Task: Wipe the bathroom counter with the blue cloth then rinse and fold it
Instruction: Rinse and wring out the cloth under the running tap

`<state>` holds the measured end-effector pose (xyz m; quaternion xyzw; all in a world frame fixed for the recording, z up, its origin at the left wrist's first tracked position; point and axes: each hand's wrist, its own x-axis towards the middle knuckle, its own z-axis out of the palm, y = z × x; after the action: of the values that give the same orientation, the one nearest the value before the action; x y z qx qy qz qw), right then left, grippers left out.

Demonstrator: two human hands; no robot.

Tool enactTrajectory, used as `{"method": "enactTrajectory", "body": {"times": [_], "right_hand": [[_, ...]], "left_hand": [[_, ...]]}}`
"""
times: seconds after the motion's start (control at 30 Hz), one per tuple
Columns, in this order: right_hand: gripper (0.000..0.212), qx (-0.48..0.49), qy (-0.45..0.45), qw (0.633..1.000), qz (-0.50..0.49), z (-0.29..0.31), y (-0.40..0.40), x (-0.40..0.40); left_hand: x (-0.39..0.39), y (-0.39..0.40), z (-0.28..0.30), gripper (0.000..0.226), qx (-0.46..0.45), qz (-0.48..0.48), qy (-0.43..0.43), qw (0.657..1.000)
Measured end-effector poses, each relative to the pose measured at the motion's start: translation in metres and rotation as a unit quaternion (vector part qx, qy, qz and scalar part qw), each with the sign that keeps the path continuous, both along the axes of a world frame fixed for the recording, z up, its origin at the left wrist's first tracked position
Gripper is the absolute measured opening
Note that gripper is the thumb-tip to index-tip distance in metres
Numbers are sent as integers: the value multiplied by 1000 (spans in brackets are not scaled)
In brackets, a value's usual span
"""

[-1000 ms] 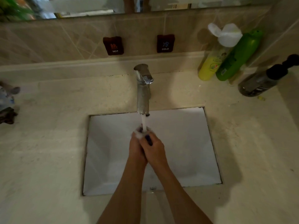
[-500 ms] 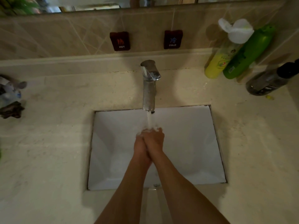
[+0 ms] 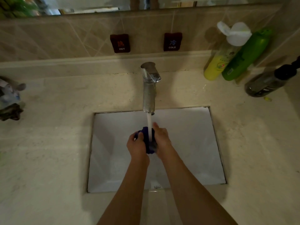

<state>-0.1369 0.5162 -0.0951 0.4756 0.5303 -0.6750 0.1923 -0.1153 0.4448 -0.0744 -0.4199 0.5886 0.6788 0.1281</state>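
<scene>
Gripping bunched blue cloth [image 3: 148, 140] — long axis front-to-back — both hands

We can read two small dark plaques on the tiled wall behind the faucet. The left plaque [image 3: 120, 43] carries an orange Chinese character above the white word "HOT". The right plaque [image 3: 172, 41] carries a blue Chinese character above the white word "COLD". The yellow bottle [image 3: 217, 65] and the green bottle [image 3: 243, 57] at the counter's far right bear printed labels, but we find them too blurred to read.
</scene>
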Motion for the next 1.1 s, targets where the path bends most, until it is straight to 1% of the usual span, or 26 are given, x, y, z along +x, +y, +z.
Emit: {"method": "enactTrajectory", "body": {"times": [0.07, 0.13, 0.17, 0.23, 0.3, 0.37, 0.43, 0.5, 0.53, 0.57, 0.67, 0.7, 0.8, 0.9, 0.97, 1.03, 1.07, 1.1], "right_hand": [[54, 18, 3, 1000, 4, -2, 5, 12], [50, 23, 15, 1000, -3, 0, 10, 24], [44, 20, 27, 999, -7, 0, 12, 28], [40, -22, 57, 998, -6, 3, 15, 34], [37, -39, 80, 995, 37, 7, 16, 37], [31, -29, 107, 991, 72, 7, 16, 39], [20, 5, 102, 993, 63, 11, 17, 39], [20, 35, 80, 996, 34, 11, 15, 38], [22, 32, 75, 997, 9, 12, 13, 38], [24, 26, 74, 997, -13, 12, 10, 38], [28, 19, 98, 995, -32, 15, -1, 37], [30, 20, 103, 994, -39, 16, -4, 37], [24, 1, 127, 988, -87, 16, -7, 32], [27, -31, 125, 985, -111, 17, -3, 29], [18, -17, 141, 984, -105, 24, -3, 33], [17, -10, 170, 983, -64, 25, -7, 41], [14, -16, 170, 985, -33, 28, -10, 45], [13, -20, 163, 986, -18, 27, -15, 49]], "left_hand": [[-2, 2, 4, 11, -29, 11, 17, 999], [-2, 6, 5, 13, -36, 14, 31, 999], [-3, 8, 5, 16, -39, 13, 32, 999], [-4, 12, 5, 19, -45, 8, 31, 998], [-6, 13, 4, 20, -35, 4, 21, 999], [-6, 12, 4, 23, -31, 9, 9, 999], [-5, 9, 4, 26, -30, 26, -1, 999], [-5, 6, 3, 22, -32, 40, -5, 999], [-5, 6, 4, 17, -36, 41, -3, 999], [-4, 7, 5, 14, -33, 30, 0, 999], [-1, 18, 11, 19, 50, -35, 18, 998], [-1, 21, 15, 18, 58, -57, 23, 996], [-1, 26, 17, 17, 31, -95, 44, 994], [3, 29, 19, 26, 35, -96, 35, 994], [5, 30, 19, 26, 29, -118, 49, 991], [1, 26, 19, 23, 21, -136, 58, 989], [0, 22, 16, 23, 23, -140, 55, 988], [-1, 18, 13, 27, 47, -139, 40, 988]]}}
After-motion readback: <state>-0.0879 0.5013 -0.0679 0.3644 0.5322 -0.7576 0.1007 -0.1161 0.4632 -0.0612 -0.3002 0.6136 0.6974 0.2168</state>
